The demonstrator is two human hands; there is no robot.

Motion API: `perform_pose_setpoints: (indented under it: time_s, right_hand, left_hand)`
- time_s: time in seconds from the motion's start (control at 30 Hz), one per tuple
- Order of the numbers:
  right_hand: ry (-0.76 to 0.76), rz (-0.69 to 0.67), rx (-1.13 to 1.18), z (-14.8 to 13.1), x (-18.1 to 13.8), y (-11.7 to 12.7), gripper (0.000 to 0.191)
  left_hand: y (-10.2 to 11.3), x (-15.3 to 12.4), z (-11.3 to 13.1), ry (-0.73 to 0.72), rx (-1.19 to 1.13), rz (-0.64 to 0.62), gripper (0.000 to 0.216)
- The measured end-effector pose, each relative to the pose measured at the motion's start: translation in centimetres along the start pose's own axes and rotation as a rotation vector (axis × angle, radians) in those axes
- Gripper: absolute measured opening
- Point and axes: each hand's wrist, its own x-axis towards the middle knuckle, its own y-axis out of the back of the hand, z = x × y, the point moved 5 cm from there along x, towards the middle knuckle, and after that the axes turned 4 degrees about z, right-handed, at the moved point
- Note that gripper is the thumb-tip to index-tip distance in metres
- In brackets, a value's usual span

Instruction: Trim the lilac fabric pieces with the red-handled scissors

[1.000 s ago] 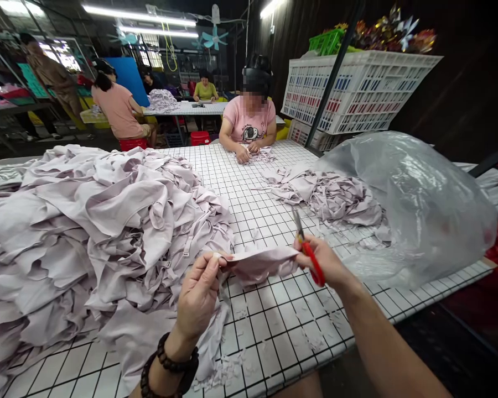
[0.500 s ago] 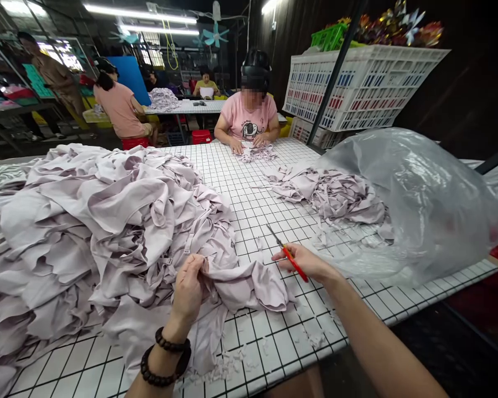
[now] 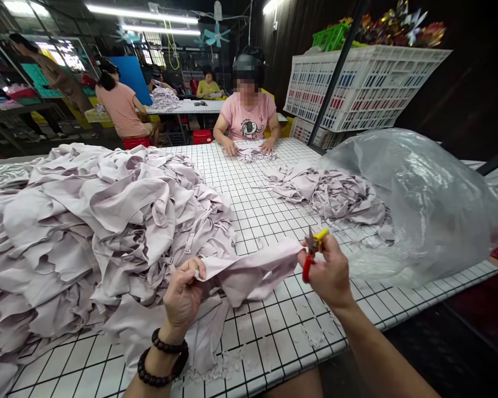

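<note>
Cloth [image 3: 249, 276] has lifted: right hand [image 3: 331, 275] grips it plus scissors [image 3: 311, 246]; left hand [image 3: 184, 293] pinches opposite end. Close blades could nick it.

The surface [image 3: 253, 213] is viewed from close above its near edge; the head camera is aimed forward and down across it.

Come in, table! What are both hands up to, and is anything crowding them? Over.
Left hand pinching cloth. Right hand holding scissors. Cloth stretched between them. Big pile close by left hand; scraps nearby.
</note>
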Motion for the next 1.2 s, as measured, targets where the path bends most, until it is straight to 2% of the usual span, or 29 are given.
perform_pose_setpoints:
  time_s: [0.03,0.07,0.17,0.2,0.23,0.3,0.37,0.43,0.5,0.53,0.57,0.63,0.7,0.77,0.83,0.9,0.97,1.0,1.07,1.13,1.2]
  right_hand:
    - [-0.001,-0.066,-0.002,-0.4,-0.7,0.5,0.014]
    - [-0.032,-0.208,0.003,-0.7,-1.6,0.5,0.011]
    - [-0.213,-0.756,0.056,-0.3,-5.5,-0.1,0.011]
    - [-0.279,-0.875,0.078,0.2,-6.6,-0.1,0.012]
    - [-0.342,-0.939,0.100,0.8,-7.4,0.1,0.012]
    - [-0.428,-0.918,0.128,2.3,-7.4,0.4,0.014]
    - [-0.439,-0.791,0.116,3.9,-6.4,0.5,0.019]
    - [-0.393,-0.687,0.089,4.8,-5.1,0.1,0.023]
    - [-0.350,-0.683,0.082,5.1,-4.5,-0.9,0.024]
    - [-0.335,-0.703,0.081,5.1,-4.3,-1.5,0.023]
    - [-0.322,-0.723,0.075,5.0,-4.2,-2.1,0.022]
    - [-0.270,-0.713,0.026,5.0,-3.5,-3.1,0.020]
    - [-0.166,-0.669,-0.046,4.8,-2.5,-4.2,0.018]
    - [-0.059,-0.659,-0.079,4.6,-1.4,-5.6,0.018]
    - [0.004,-0.705,-0.065,4.4,-0.6,-7.5,0.020]
    - [0.033,-0.756,-0.052,4.2,-0.1,-9.3,0.018]
    - [0.043,-0.785,-0.055,4.3,0.2,-10.5,0.014]
    - [0.040,-0.789,-0.059,4.4,0.3,-10.8,0.013]
    - [0.016,-0.779,-0.063,4.9,0.7,-10.5,0.014]
    - [-0.024,-0.740,-0.059,5.6,1.3,-9.0,0.014]
    - [-0.073,-0.665,-0.049,6.3,2.1,-6.7,0.014]
  left_hand:
    - [0.1,0.0,-0.3,0.006,0.060,-0.015,0.023]
    - [0.2,0.0,-0.6,0.022,0.135,-0.026,0.023]
    - [1.1,-0.1,-1.4,0.085,0.365,-0.029,0.025]
    - [1.5,-0.2,-1.4,0.095,0.480,-0.024,0.027]
    - [1.8,-0.3,-1.3,0.087,0.621,-0.020,0.028]
    - [2.1,-1.0,-0.3,0.012,0.967,0.001,0.025]
    - [1.8,-2.1,1.4,-0.125,1.253,0.065,0.019]
    - [0.9,-3.5,3.3,-0.285,1.389,0.159,0.028]
    - [-0.3,-5.1,4.3,-0.380,1.409,0.166,0.034]
    - [-1.0,-5.8,4.1,-0.381,1.388,0.094,0.031]
    - [-1.7,-6.4,3.5,-0.348,1.353,-0.030,0.026]
    - [-3.5,-7.7,1.3,-0.250,1.264,-0.333,0.022]
    - [-5.0,-8.9,-1.2,-0.182,1.207,-0.565,0.030]
    - [-6.1,-9.5,-3.4,-0.171,1.229,-0.656,0.044]
    - [-6.8,-9.7,-5.2,-0.189,1.306,-0.684,0.045]
    - [-7.2,-9.6,-6.3,-0.212,1.365,-0.705,0.024]
    - [-7.2,-9.1,-6.7,-0.185,1.330,-0.728,0.004]
    - [-7.1,-8.6,-6.4,-0.147,1.270,-0.713,0.003]
    - [-6.3,-6.8,-5.1,-0.076,1.112,-0.580,0.004]
    - [-5.2,-4.1,-2.7,-0.052,0.952,-0.347,0.007]
    - [-4.0,-1.0,-0.1,-0.095,0.827,-0.104,0.011]
